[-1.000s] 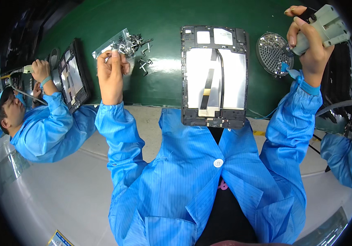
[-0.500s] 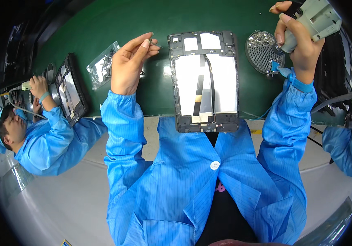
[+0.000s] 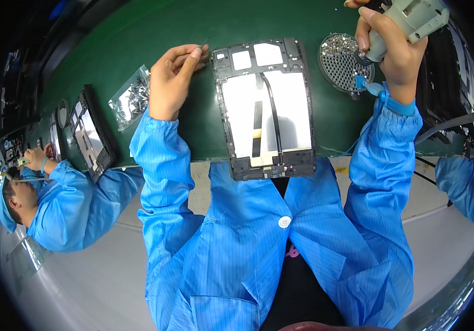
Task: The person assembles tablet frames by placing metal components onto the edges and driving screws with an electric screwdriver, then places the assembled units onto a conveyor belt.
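In front of me a tablet chassis point(image 3: 294, 160) lies with its inner side up, its black frame around a shiny silver panel crossed by dark ribbon cables. My left hand point(image 3: 170, 80) is at its upper left corner, thumb and fingers pinched together; whatever small thing they hold is mostly hidden. My right hand point(image 3: 400, 58) grips a pale grey-green electric screwdriver point(image 3: 420, 21). Its nose points down at a round perforated screw tray point(image 3: 333, 74), where small silver screws gather along the far part. The screwdriver's tip is hard to make out there.
A clear plastic bag point(image 3: 131, 102) of small dark parts lies left of my left hand. Farther left, a co-worker in blue point(image 3: 71, 204) sits by another tablet chassis point(image 3: 90, 138). Dark panels point(image 3: 441, 83) and a grey cable point(image 3: 457, 122) are at the right, near another blue sleeve point(image 3: 463, 182).
My left hand has come to the chassis's upper left corner; before, a gap separated them. The screwdriver stays over the screw tray. The whole view has shifted slightly, and the co-worker has leaned.
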